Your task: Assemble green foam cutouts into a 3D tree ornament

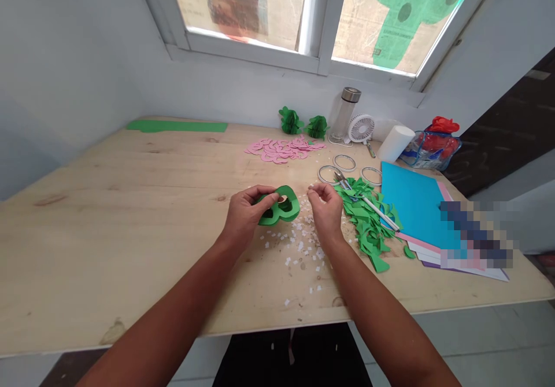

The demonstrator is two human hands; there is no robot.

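Note:
My left hand (246, 212) pinches a green paper piece (289, 202), rounded and with dark openings in it. Just to the right, my right hand (324, 205) has its thumb and fingertips pressed together, close to the green piece but apart from it; what lies between those fingertips is too small to make out. Small white paper bits (299, 242) are scattered on the table beneath and between both hands. A heap of green paper scraps (368, 225) lies right of my right hand, with scissors (342, 180) and a white pen (379, 212) on it.
Pink paper cutouts (281, 150), two green folded paper shapes (290, 121), a glass bottle (346, 112), a small fan (361, 128) and a white roll (396, 143) stand or lie at the back. Tape rings (344, 162) and blue sheets (410, 202) are right. A green strip (182, 126) lies back left.

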